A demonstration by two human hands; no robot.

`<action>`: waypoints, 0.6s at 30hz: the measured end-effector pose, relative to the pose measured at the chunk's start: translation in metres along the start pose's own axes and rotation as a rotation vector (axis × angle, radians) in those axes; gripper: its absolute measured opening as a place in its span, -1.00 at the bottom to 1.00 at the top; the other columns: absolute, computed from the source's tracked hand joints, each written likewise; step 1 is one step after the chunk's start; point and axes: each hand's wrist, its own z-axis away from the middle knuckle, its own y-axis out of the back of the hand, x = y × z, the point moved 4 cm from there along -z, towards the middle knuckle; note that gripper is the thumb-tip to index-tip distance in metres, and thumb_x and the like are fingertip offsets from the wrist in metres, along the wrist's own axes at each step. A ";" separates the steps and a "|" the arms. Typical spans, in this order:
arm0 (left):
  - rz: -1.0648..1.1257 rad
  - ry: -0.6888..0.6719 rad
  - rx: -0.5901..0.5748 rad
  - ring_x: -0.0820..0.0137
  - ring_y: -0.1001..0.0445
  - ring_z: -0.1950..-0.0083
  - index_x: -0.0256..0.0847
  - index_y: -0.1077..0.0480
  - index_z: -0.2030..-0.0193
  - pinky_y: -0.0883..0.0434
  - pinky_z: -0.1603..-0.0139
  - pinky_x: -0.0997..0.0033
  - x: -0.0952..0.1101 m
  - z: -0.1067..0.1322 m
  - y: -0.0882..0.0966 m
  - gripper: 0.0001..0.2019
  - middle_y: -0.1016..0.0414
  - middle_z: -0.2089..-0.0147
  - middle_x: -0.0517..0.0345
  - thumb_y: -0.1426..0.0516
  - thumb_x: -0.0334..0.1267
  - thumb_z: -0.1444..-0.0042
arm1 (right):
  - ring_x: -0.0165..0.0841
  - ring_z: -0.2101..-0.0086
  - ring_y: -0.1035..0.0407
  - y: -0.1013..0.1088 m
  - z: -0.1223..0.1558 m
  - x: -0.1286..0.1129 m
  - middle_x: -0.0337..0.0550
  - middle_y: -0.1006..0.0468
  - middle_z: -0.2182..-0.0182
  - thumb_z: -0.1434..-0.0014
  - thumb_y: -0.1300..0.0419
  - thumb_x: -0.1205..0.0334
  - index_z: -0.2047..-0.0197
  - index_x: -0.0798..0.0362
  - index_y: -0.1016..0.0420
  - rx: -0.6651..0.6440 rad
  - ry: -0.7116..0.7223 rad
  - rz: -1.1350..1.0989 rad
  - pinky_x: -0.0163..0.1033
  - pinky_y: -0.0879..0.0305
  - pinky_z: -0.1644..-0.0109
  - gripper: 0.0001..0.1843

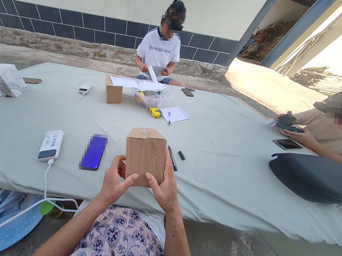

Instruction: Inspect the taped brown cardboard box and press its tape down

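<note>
A: What is being held?

B: 1 box (145, 158) is held between the left grip (115, 183) and the right grip (166, 188), with 2 thumbs pressed to its near face and fingers laid along its sides.

A: Is it rested on the tabletop (229, 179)?

B: Contact underneath cannot be told.

A: What is found around?

B: Just right of the right grip, 1 marker (172, 158) is laid, with 1 cap (182, 155) farther right. Left of the left grip, 1 phone (94, 153) is placed, then 1 power bank (51, 144). Well beyond the 2 grips, 1 tape measure (154, 112) is set beside 1 sheet (177, 114).
</note>
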 end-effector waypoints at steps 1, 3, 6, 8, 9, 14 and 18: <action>-0.014 0.017 -0.005 0.32 -0.43 0.31 -0.16 -0.32 -0.04 -0.30 0.31 0.38 0.001 0.001 0.000 -0.44 -0.48 0.33 0.17 -0.33 0.07 0.01 | -0.07 -0.44 -0.07 0.002 0.000 -0.002 -0.02 -0.12 -0.49 -0.31 -0.23 0.09 -0.56 -0.17 0.20 0.008 0.001 -0.003 0.17 -0.16 -0.47 -0.08; -0.037 0.034 -0.007 0.33 -0.42 0.33 -0.16 -0.33 -0.04 -0.30 0.32 0.38 0.005 0.002 -0.001 -0.46 -0.50 0.33 0.16 -0.33 0.04 0.01 | -0.08 -0.42 -0.11 0.005 0.000 -0.005 -0.03 -0.16 -0.47 -0.33 -0.20 0.11 -0.54 -0.18 0.13 0.028 -0.017 -0.019 0.16 -0.23 -0.43 -0.16; -0.058 0.009 0.004 0.36 -0.39 0.37 -0.15 -0.39 0.01 -0.28 0.34 0.39 0.011 0.003 -0.001 -0.57 -0.49 0.34 0.16 -0.28 0.03 -0.06 | -0.10 -0.37 -0.22 0.007 0.000 -0.004 -0.06 -0.24 -0.44 -0.38 -0.12 0.13 -0.52 -0.20 0.02 0.061 -0.074 -0.059 0.03 -0.44 -0.27 -0.28; -0.065 -0.014 0.014 0.36 -0.39 0.37 -0.15 -0.42 0.04 -0.28 0.34 0.40 0.013 0.002 0.000 -0.62 -0.49 0.34 0.16 -0.23 0.03 -0.11 | -0.13 -0.34 -0.28 0.007 0.001 -0.003 -0.08 -0.28 -0.42 -0.40 -0.09 0.14 -0.50 -0.22 -0.03 0.076 -0.090 -0.078 -0.04 -0.51 -0.19 -0.34; -0.064 -0.019 0.019 0.36 -0.39 0.36 -0.15 -0.43 0.05 -0.28 0.34 0.39 0.013 0.002 0.000 -0.64 -0.49 0.34 0.16 -0.21 0.04 -0.13 | -0.13 -0.33 -0.29 0.007 0.001 -0.003 -0.09 -0.29 -0.41 -0.40 -0.08 0.14 -0.50 -0.23 -0.05 0.081 -0.091 -0.083 -0.05 -0.52 -0.17 -0.35; -0.035 -0.023 0.053 0.30 -0.47 0.25 -0.17 -0.42 0.03 -0.33 0.28 0.38 0.007 0.000 0.006 -0.62 -0.52 0.29 0.11 -0.15 0.09 -0.20 | -0.10 -0.33 -0.28 0.005 0.000 -0.006 -0.06 -0.29 -0.41 -0.36 -0.14 0.13 -0.48 -0.21 -0.10 0.047 -0.050 -0.101 -0.01 -0.51 -0.18 -0.33; 0.062 -0.008 0.046 0.27 -0.51 0.18 -0.17 -0.40 0.02 -0.38 0.24 0.38 0.003 0.001 0.004 -0.60 -0.55 0.22 0.07 -0.11 0.11 -0.25 | -0.09 -0.39 -0.19 0.006 0.000 -0.018 -0.05 -0.25 -0.43 -0.34 -0.16 0.18 -0.47 -0.19 -0.11 0.028 0.017 -0.090 0.11 -0.34 -0.36 -0.32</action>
